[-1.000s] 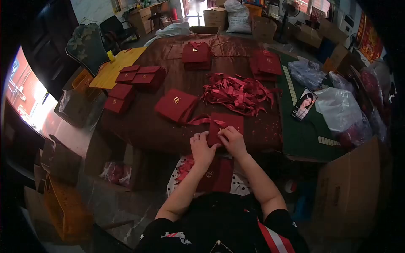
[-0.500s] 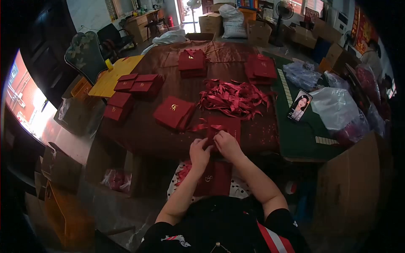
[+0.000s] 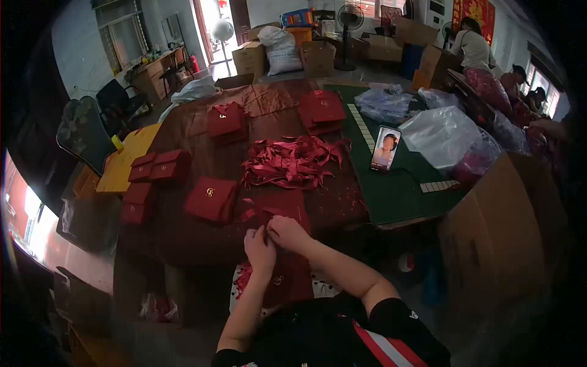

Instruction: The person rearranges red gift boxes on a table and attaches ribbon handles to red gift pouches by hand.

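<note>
Near the table's front edge, my left hand [image 3: 261,248] and my right hand [image 3: 287,233] are close together with fingers pinched. What lies between their fingertips is too small to make out. A red ribbon [image 3: 247,211] extends just beyond them, beside a flat red bag [image 3: 287,205] on the table. Another red bag with a gold logo [image 3: 280,281] rests below my hands, near my lap. Behind the flat bag is a heap of red ribbons [image 3: 290,162]. To its left sits a stack of red bags [image 3: 211,199].
More red bags stand at the left [image 3: 160,166] and back [image 3: 227,122] of the brown-covered table [image 3: 183,235]. A phone [image 3: 386,148] stands on the green board [image 3: 391,205]. Clear plastic bags [image 3: 443,136] and a cardboard box [image 3: 495,226] are at right. People are at the far right.
The camera view has turned right and up, so the table appears shifted left and more people show. My hands remain close together at the table edge.
</note>
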Demonstrator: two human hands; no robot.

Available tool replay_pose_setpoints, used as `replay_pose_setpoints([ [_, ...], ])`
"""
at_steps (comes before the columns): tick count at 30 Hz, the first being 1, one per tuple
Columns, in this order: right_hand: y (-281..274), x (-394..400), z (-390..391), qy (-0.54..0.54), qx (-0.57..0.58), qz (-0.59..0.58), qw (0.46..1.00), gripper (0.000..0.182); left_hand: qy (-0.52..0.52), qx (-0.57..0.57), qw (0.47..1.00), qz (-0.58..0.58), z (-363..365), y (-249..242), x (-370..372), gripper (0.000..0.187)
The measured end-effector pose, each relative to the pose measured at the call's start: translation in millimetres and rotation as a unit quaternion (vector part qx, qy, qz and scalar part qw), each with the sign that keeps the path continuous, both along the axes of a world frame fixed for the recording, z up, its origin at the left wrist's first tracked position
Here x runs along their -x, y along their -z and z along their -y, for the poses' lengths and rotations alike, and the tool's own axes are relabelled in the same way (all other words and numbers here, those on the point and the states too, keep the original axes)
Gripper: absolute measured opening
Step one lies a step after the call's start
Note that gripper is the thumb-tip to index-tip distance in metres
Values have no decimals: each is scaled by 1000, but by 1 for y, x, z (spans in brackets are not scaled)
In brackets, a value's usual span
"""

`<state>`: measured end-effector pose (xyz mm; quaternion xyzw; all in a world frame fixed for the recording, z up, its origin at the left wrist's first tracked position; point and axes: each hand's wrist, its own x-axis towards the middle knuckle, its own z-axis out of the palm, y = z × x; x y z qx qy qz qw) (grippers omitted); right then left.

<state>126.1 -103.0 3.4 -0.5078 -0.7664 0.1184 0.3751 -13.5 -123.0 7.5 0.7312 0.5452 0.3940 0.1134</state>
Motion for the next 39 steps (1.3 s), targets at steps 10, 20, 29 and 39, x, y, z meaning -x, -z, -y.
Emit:
replay_pose_setpoints([
  [10, -18, -9, 2, 40, -111, 41, 992, 22, 81, 107, 990, 51, -22, -2, 22, 35],
  [20, 0, -21, -10, 9, 45, -187, 981, 30, 164, 197, 966, 19, -57, -11, 33, 21],
  [29, 3, -31, -8, -34, 144, -311, 939, 30, 169, 95, 979, -57, -49, -17, 26, 15],
  [39, 12, -47, -14, 12, 86, -392, 916, 19, 36, 33, 991, -123, -19, -10, 123, 7],
])
